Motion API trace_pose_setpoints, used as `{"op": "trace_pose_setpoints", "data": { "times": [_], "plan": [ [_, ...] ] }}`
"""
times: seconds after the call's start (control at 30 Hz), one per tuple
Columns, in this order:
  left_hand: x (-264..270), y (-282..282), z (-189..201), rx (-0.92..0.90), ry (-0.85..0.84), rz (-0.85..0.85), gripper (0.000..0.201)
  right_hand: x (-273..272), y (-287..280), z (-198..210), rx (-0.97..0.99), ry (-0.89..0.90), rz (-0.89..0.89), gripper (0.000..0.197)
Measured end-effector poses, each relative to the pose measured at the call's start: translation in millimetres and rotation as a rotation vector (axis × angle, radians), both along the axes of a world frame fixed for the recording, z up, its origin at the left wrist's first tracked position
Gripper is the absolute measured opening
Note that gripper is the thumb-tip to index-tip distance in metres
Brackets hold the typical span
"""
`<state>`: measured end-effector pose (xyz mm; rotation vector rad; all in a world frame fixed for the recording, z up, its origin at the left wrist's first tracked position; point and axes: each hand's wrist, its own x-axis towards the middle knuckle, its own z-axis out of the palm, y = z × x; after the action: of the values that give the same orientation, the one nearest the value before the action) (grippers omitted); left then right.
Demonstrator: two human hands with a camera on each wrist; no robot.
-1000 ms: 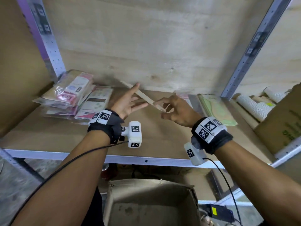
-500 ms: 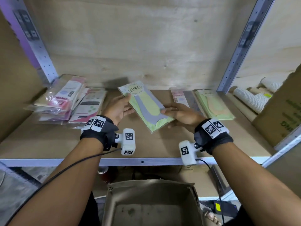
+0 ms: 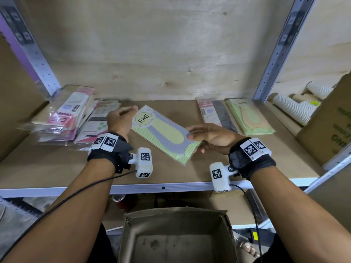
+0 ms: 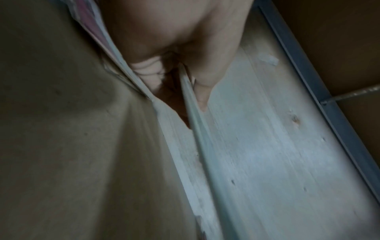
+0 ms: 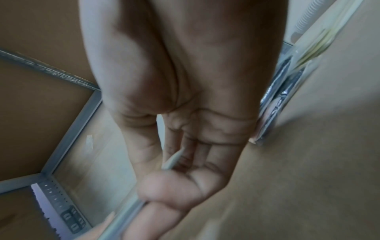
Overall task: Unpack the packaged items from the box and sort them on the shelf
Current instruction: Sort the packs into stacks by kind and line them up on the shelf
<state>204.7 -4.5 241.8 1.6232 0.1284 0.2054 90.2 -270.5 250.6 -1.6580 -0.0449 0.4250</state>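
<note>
A flat green packet [image 3: 163, 135] with a round "ENE" label and a grey-and-yellow sock shape lies face up, slanted, just over the brown shelf board [image 3: 171, 173]. My left hand [image 3: 131, 112] holds its far left corner with curled fingers. The left wrist view shows the packet's thin edge [image 4: 197, 129] running between thumb and fingers. My right hand [image 3: 191, 142] pinches the near right end, thumb on top and fingers beneath. In the right wrist view the packet's edge [image 5: 172, 160] lies across the palm. The open cardboard box [image 3: 176, 212] stands below the shelf.
A loose pile of pink packets [image 3: 62, 114] lies at the shelf's left. A pink-and-grey packet [image 3: 214, 114] and a green stack [image 3: 248, 118] lie at the right by the metal upright [image 3: 273, 54]. Beyond it are white corrugated rolls [image 3: 292, 109] and a carton [image 3: 330, 126].
A second ago the packet stood edge-on between my hands. It has since turned face up and come lower over the shelf, with my hands spread to its two ends.
</note>
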Motion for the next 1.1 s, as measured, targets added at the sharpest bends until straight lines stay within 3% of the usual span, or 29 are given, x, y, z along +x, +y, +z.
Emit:
{"op": "trace_pose_setpoints", "data": {
  "times": [0.1, 0.2, 0.3, 0.4, 0.47, 0.53, 0.73, 0.87, 1.1],
  "plan": [
    [-2, -5, 1, 0.02, -0.104, 0.041, 0.025, -1, -2, -3, 0.013, -0.015, 0.001, 0.031],
    [-11, -12, 10, -0.197, 0.02, 0.024, 0.021, -3, -6, -2, 0.062, -0.058, -0.029, 0.023],
    [-26, -26, 21, -0.38, 0.155, -0.254, 0.032, -6, -10, -1, 0.147, -0.12, -0.107, 0.024],
    [-45, -45, 21, -0.244, 0.171, -0.514, 0.038, -7, -16, -2, 0.227, -0.138, -0.24, 0.033],
    [-59, -59, 17, -0.114, 0.157, -0.617, 0.025, -10, -22, -2, 0.254, -0.146, -0.305, 0.023],
    [-70, -73, 12, -0.065, 0.114, -0.627, 0.014, -12, -31, 0, 0.258, -0.163, -0.337, 0.017],
    [-75, -110, 10, -0.168, 0.082, -0.529, 0.014, -17, -59, 8, 0.256, -0.218, -0.463, 0.025],
    [-73, -149, 16, -0.087, 0.091, -0.516, 0.022, -23, -85, 7, 0.185, -0.213, -0.593, 0.017],
    [-61, -229, 36, 0.041, 0.106, -0.56, 0.03, -32, -147, 6, 0.153, -0.2, -0.728, 0.028]
  ]
}}
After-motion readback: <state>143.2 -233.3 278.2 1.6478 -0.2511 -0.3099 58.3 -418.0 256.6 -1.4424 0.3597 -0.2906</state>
